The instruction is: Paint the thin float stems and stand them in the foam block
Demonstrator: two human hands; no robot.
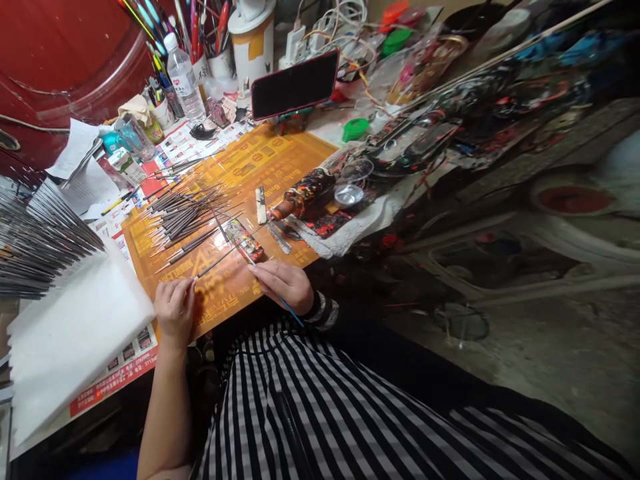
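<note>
My left hand (175, 307) is closed in a pinch on the near end of a thin dark grey rod (216, 263), which points away to the upper right. In my right hand (287, 285) is a slim paintbrush, its blue handle end (292, 313) sticking out below the palm. The brush's front part reaches forward over a small paint-smeared block (246, 241). Whether its tip touches anything is too small to tell. Just beyond my hands lies a loose pile of similar grey rods (183, 213) with thin pointed ends.
An orange translucent mat (220, 310) covers the worktop. At left, many dark rods (55, 240) stand in a white foam block (75, 333). A phone (295, 85), a water bottle (184, 77) and brush pots stand behind. Paint-caked tools (313, 190) and a white cloth (345, 233) lie right.
</note>
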